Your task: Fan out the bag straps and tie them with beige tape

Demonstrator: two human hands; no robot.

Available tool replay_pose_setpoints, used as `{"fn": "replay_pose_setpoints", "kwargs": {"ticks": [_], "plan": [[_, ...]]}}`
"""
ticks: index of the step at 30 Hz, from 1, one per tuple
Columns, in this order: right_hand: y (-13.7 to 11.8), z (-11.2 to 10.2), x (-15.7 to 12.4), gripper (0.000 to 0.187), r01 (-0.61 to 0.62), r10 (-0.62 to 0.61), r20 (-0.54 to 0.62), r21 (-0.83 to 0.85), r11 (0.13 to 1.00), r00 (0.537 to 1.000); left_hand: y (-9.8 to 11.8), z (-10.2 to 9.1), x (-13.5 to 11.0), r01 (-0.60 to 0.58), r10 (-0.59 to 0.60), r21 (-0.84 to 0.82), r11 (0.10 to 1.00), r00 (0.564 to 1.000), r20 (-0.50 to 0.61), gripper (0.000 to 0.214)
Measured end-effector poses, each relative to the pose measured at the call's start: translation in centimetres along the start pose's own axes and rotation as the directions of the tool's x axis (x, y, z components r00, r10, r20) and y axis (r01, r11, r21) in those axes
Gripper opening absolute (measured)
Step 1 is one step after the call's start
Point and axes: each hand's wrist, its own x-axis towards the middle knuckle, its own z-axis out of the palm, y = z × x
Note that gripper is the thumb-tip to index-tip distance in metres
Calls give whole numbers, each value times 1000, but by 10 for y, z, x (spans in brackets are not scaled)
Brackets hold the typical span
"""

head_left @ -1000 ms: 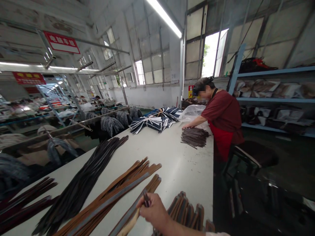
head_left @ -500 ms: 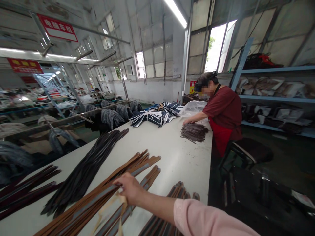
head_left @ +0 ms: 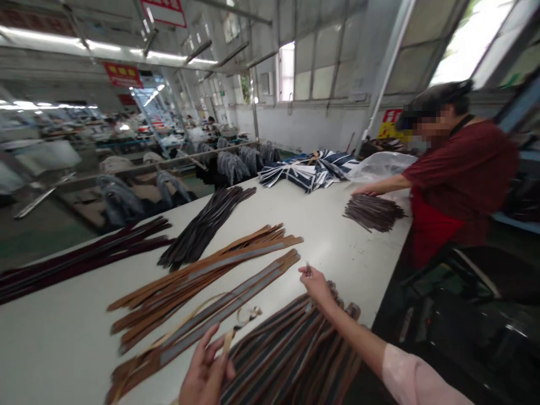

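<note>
Via head cam I've got my L grip [head_left: 206, 367] pinching cream tape [head_left: 228, 342] above the worktop [head_left: 329, 253], btwn brown strips [head_left: 219, 316] & a striped bundle [head_left: 278, 354]. My R grip [head_left: 318, 289] holds a small item [head_left: 309, 270], too blurry to ID, nr the brown strips' far ends. Co-worker's hand [head_left: 358, 190] is at dk strips [head_left: 375, 212].

Red hanging sign [head_left: 164, 12] cropped at top, red banner [head_left: 123, 75], red-and-yellow wall poster [head_left: 388, 125], lettering unreadable on all

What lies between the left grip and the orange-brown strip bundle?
The narrow brown-and-grey bundle, with a pale ribbon alongside; the head view shows it.
</note>
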Motion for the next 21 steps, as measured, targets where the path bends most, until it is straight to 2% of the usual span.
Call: {"fn": "replay_pose_setpoints", "kwargs": {"ticks": [2, 4, 6, 9, 11, 12, 13, 15, 17, 19, 20, 21], "plan": [[-11, -7, -17, 28, -33, 25, 87, 100, 994, 996, 0, 4, 0, -10, 13, -102, 995, 999, 35, 66], [-23, -7, -41, 30, -97, 53, 242, 173, 980, 969, 1, 8, -3, -13, 22, -148, 989, 998, 58, 64], [-36, -1, -69, 32, -160, 67, 411, 196, 967, 909, 2, 11, -7, -33, 46, -163, 986, 996, 77, 61], [-50, 16, -108, 37, -259, 95, 608, 188, 947, 788, -2, 16, -16, -64, 83, -159, 985, 990, 118, 61], [-54, 30, -123, 44, -329, 117, 675, 194, 924, 728, -9, 20, -21, -58, 82, -143, 988, 982, 168, 63], [-54, 36, -127, 47, -356, 129, 687, 200, 913, 715, -14, 22, -24, -47, 72, -128, 991, 978, 196, 64], [-52, 42, -127, 49, -375, 142, 684, 205, 904, 716, -20, 22, -25, -35, 56, -105, 994, 976, 210, 64], [-44, 48, -117, 49, -388, 178, 637, 205, 899, 750, -33, 12, -23, -10, 17, -43, 999, 985, 169, 67], [-31, 45, -98, 46, -379, 227, 553, 176, 909, 802, -42, -22, -11, 28, -29, 12, 1000, 999, 42, 69], [-15, 35, -76, 42, -354, 257, 477, 124, 927, 841, -42, -84, 9, 96, -93, 17, 995, 987, -131, 58], [-6, 29, -66, 42, -340, 264, 450, 94, 936, 853, -37, -123, 18, 126, -129, -30, 992, 955, -267, 48], [2, 22, -57, 43, -324, 267, 432, 63, 944, 862, -31, -165, 24, 126, -152, -89, 988, 873, -463, 38]]}}
